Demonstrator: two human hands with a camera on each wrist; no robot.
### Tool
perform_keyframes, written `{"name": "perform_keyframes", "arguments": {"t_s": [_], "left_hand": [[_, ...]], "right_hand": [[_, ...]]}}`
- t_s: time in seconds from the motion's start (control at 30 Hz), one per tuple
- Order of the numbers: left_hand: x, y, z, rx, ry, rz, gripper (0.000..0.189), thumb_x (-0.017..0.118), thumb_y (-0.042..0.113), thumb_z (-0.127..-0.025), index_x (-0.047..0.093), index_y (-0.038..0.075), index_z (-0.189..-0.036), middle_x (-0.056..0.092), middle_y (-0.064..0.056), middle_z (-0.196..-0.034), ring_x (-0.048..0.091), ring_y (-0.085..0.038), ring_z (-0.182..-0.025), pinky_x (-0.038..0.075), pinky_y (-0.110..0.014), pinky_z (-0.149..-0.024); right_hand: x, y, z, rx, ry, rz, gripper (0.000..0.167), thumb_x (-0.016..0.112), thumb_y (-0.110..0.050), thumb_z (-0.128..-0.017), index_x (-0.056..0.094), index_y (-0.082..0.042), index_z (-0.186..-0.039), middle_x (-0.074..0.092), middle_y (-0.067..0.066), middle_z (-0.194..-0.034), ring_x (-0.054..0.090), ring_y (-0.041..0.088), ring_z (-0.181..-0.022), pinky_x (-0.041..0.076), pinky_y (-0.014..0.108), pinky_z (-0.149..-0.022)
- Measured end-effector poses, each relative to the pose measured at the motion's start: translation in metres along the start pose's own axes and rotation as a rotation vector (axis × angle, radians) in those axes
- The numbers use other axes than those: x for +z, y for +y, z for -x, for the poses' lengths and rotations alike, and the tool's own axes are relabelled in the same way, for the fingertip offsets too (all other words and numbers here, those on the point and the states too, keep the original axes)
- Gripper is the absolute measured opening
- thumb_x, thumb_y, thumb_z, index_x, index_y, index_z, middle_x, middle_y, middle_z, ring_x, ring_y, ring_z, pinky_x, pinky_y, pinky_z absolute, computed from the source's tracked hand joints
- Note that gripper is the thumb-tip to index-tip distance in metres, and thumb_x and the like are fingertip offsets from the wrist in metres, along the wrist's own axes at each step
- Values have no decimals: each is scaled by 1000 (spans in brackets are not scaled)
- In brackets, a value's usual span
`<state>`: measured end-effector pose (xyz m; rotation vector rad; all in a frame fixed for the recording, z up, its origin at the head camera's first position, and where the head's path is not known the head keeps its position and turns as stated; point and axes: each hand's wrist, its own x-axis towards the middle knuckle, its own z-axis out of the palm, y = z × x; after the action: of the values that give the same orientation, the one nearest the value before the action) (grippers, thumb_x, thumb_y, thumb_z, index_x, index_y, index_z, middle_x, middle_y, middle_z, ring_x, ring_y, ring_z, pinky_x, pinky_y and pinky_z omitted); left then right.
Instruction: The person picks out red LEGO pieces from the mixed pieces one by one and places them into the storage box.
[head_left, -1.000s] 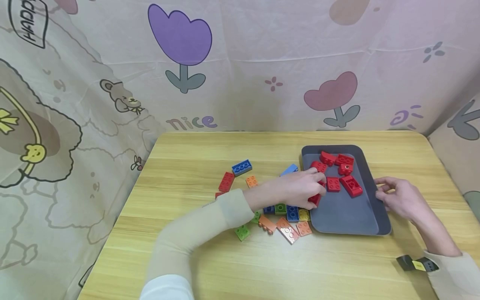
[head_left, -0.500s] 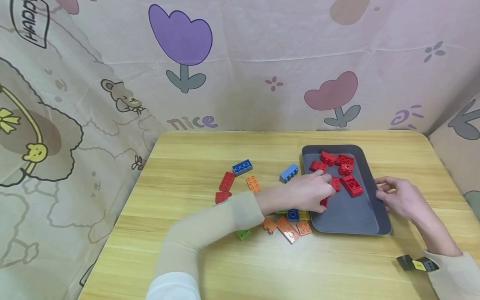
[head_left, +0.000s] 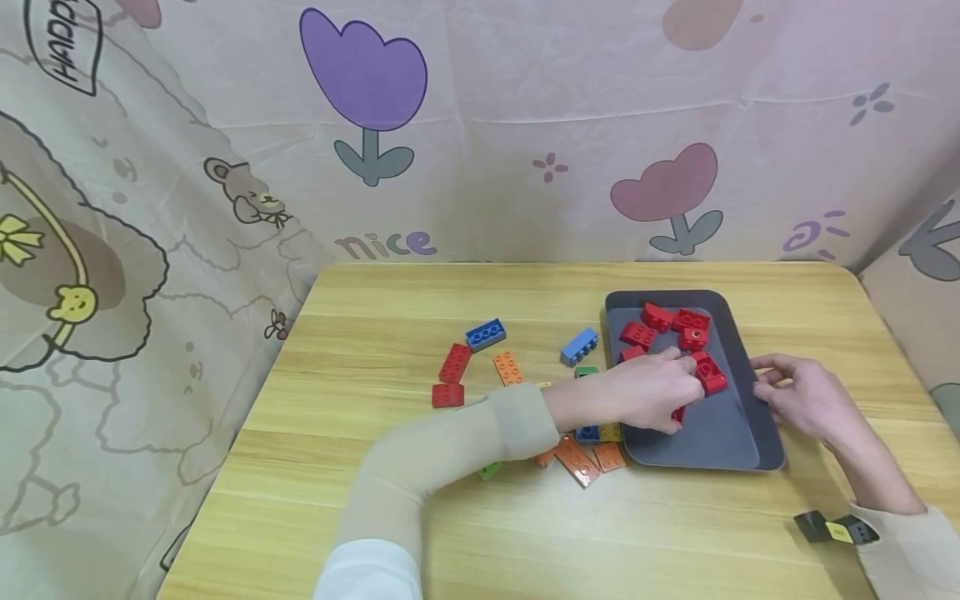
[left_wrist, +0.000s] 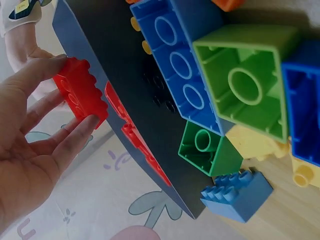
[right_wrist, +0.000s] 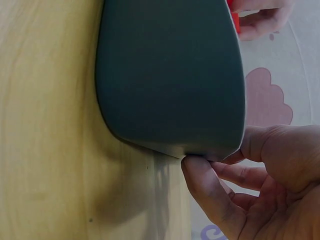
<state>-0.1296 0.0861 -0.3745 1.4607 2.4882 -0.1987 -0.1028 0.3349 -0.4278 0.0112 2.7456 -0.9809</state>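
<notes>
My left hand point(head_left: 651, 388) is over the dark grey tray point(head_left: 723, 437) and pinches a red toy brick point(left_wrist: 81, 95) between thumb and fingertips. In the head view the hand covers most of that brick. Several other red bricks point(head_left: 637, 335) lie in the tray's far half, one of them with an eye printed on it. At the tray's right side, my right hand point(head_left: 806, 396) grips the tray's edge. Its thumb and fingers meet the tray wall point(right_wrist: 172, 80) at the corner in the right wrist view.
Left of the tray lie loose bricks: a light blue one point(head_left: 580, 346), a dark blue one point(head_left: 486, 334), two red ones point(head_left: 454, 363), an orange one point(head_left: 508, 367) and several more partly under the left forearm. A patterned cloth point(head_left: 480, 167) hangs behind the wooden table point(head_left: 360, 333).
My left hand has moved right with the red brick, from the tray's left rim to over its middle. My right hand and the tray have stayed in place.
</notes>
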Motion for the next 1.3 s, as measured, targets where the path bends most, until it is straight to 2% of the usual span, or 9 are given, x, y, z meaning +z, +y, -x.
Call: {"name": "perform_keyframes", "arguments": {"t_s": [0.23, 0.37, 0.6, 0.77, 1.0, 1.3], "left_hand": [[-4, 7, -14, 15, -36, -26, 42, 77, 50, -93, 71, 32, -130, 66, 9, -131, 53, -9, -123, 46, -19, -105], [-5, 13, -22, 45, -47, -42, 39, 76, 49, -95, 71, 33, -130, 66, 10, -134, 52, -10, -129, 43, -20, -109], [-2, 21, -34, 102, -41, -93, 31, 72, 46, -98, 73, 32, -125, 71, 14, -126, 54, -7, -131, 35, -22, -117], [2, 26, -42, 109, -70, -97, 30, 73, 46, -98, 74, 32, -124, 72, 14, -123, 55, -5, -130, 34, -22, -118], [6, 32, -53, 93, -135, -35, 33, 70, 39, -101, 67, 34, -133, 66, 15, -139, 50, -8, -138, 38, -18, -116], [10, 40, -62, 130, -151, -95, 38, 67, 39, -102, 62, 34, -139, 64, 16, -141, 52, -1, -135, 28, -20, -125]], "right_hand": [[1, 1, 1, -12, 0, -7, 44, 63, -2, -97, 54, 17, -136, 68, 35, -108, 66, 3, -72, 59, 26, -58], [0, 1, 1, -19, 2, -1, 43, 63, -2, -98, 55, 16, -136, 68, 35, -109, 66, 2, -71, 59, 26, -57], [0, 1, 0, -21, 0, 19, 44, 64, -2, -98, 54, 16, -137, 67, 37, -110, 69, 9, -72, 57, 27, -56], [0, 1, 0, -19, -1, 22, 44, 63, -2, -98, 54, 16, -137, 67, 37, -110, 69, 10, -72, 57, 27, -56], [0, 2, 0, -27, 10, 31, 43, 62, -4, -99, 55, 15, -137, 68, 36, -110, 66, 4, -68, 55, 26, -55], [1, 2, 0, -50, 27, 39, 41, 63, -5, -98, 57, 15, -134, 69, 35, -108, 64, 2, -68, 53, 25, -54]]}}
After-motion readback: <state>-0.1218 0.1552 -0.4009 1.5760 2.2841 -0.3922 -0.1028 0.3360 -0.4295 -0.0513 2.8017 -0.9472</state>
